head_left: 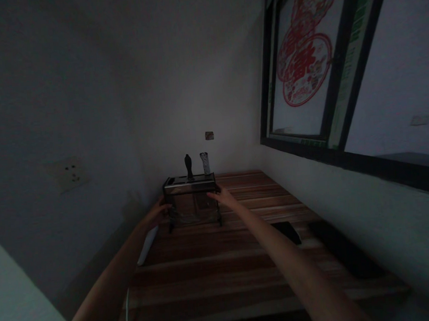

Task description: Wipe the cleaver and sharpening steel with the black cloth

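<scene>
Centrally, my left hand (161, 209) and right hand (222, 196) touch opposite ends of the clear-fronted holder (191, 202) on the counter (205, 261), fingers apart.

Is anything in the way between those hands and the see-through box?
Nothing visible is. The left hand and right hand are at opposite sides of the see-through box; the white item lies nearer the camera, not between them.
</scene>
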### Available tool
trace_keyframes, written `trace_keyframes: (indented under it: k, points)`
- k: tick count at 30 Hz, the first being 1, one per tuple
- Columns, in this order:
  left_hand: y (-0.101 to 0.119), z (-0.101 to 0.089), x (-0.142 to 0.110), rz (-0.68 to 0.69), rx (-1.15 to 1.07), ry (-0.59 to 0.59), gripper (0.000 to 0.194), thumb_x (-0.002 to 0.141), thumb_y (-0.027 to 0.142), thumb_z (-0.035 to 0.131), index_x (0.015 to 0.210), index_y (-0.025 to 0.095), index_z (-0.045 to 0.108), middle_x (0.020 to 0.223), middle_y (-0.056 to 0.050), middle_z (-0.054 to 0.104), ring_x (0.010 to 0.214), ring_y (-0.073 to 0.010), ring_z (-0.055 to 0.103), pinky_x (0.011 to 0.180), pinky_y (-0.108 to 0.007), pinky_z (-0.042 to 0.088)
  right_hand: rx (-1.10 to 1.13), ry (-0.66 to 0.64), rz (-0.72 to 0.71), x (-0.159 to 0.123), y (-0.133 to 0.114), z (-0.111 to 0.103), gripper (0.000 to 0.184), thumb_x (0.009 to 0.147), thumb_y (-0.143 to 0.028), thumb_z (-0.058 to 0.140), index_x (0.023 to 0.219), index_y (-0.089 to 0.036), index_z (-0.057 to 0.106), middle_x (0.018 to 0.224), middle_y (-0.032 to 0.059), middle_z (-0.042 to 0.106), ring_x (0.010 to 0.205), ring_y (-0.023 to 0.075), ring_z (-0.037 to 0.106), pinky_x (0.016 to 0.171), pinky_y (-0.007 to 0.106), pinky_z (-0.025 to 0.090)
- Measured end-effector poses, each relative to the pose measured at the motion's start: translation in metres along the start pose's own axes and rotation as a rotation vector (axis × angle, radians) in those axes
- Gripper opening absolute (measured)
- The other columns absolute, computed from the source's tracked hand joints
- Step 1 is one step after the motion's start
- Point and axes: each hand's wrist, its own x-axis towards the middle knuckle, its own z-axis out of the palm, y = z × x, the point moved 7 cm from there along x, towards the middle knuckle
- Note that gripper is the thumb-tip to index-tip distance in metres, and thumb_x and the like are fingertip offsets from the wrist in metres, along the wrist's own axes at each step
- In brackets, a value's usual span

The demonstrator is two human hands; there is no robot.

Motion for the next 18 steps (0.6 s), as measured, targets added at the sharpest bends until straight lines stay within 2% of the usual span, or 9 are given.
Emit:
trace_keyframes:
  k: [3,5,7,8,9,11,14,16,18]
  points:
    - [0.013,0.009,-0.011,0.143,0.028,0.030,0.048,0.060,0.019,0.062,0.106,0.020,0.049,0.095,-0.003,0.062,0.087,-0.0206,0.061,0.075,-0.033,0.049,-0.067,0.007,0.001,-0.016,-0.004,-0.009,0.068,0.063,-0.042,0.070,0.123,-0.024,0.044,0.128,0.0045,0.050,0.116,0.0197,0.046,0.101,0.036,0.033]
    - [0.034,0.006,-0.029,0.351,0.102,0.222,0.046,0.062,0.017,0.059,0.106,0.021,0.049,0.104,-0.003,0.058,0.104,-0.0206,0.053,0.089,-0.032,0.042,-0.124,0.035,0.019,-0.036,-0.005,-0.026,0.067,0.066,-0.045,0.067,0.125,-0.024,0.043,0.132,0.0056,0.045,0.121,0.0202,0.041,0.103,0.037,0.030]
    - [0.055,0.004,-0.059,0.540,0.199,0.505,0.042,0.066,0.016,0.055,0.107,0.022,0.047,0.112,-0.003,0.052,0.112,-0.0193,0.045,0.097,-0.031,0.034,-0.185,0.060,0.047,-0.062,-0.006,-0.054,0.057,0.072,-0.047,0.059,0.122,-0.024,0.047,0.128,0.0067,0.049,0.116,0.0203,0.046,0.099,0.037,0.035]
    - [0.063,0.010,-0.073,0.604,0.241,0.578,0.041,0.068,0.015,0.052,0.108,0.023,0.047,0.114,-0.003,0.050,0.112,-0.0189,0.044,0.098,-0.030,0.033,-0.219,0.070,0.059,-0.077,-0.006,-0.071,0.053,0.072,-0.046,0.059,0.119,-0.024,0.050,0.123,0.0068,0.054,0.112,0.0206,0.050,0.097,0.037,0.037]
    - [0.070,0.022,-0.086,0.666,0.256,0.579,0.041,0.070,0.014,0.049,0.109,0.023,0.045,0.114,-0.003,0.048,0.111,-0.0188,0.044,0.097,-0.031,0.034,-0.257,0.083,0.072,-0.091,-0.007,-0.090,0.048,0.072,-0.045,0.060,0.114,-0.023,0.054,0.118,0.0070,0.057,0.109,0.0212,0.052,0.096,0.037,0.037]
    - [0.082,0.061,-0.103,0.776,0.306,0.416,0.037,0.071,0.014,0.045,0.108,0.021,0.045,0.109,-0.004,0.048,0.103,-0.0200,0.047,0.093,-0.034,0.036,-0.338,0.113,0.113,-0.120,-0.006,-0.132,0.038,0.070,-0.043,0.061,0.101,-0.021,0.062,0.103,0.0077,0.065,0.098,0.0233,0.058,0.091,0.039,0.041]
    - [0.083,0.131,-0.117,0.802,0.358,0.184,0.025,0.071,0.016,0.047,0.095,0.021,0.053,0.096,-0.005,0.054,0.093,-0.0208,0.052,0.085,-0.035,0.041,-0.473,0.186,0.182,-0.159,0.000,-0.190,0.030,0.071,-0.041,0.059,0.089,-0.019,0.066,0.091,0.0095,0.068,0.086,0.0257,0.062,0.084,0.042,0.045]
    - [0.071,0.191,-0.120,0.809,0.426,-0.088,0.027,0.071,0.012,0.044,0.094,0.022,0.054,0.093,-0.006,0.057,0.093,-0.0208,0.053,0.087,-0.036,0.039,-0.553,0.226,0.219,-0.180,0.006,-0.213,0.027,0.072,-0.040,0.057,0.087,-0.019,0.066,0.089,0.0106,0.068,0.085,0.0268,0.062,0.082,0.042,0.045]
    - [0.045,0.253,-0.120,0.768,0.555,-0.383,0.032,0.068,0.009,0.048,0.095,0.024,0.057,0.096,-0.006,0.059,0.097,-0.0216,0.052,0.092,-0.037,0.035,-0.618,0.236,0.244,-0.196,0.016,-0.222,0.026,0.073,-0.037,0.055,0.089,-0.019,0.066,0.091,0.0114,0.068,0.087,0.0276,0.061,0.083,0.043,0.044]
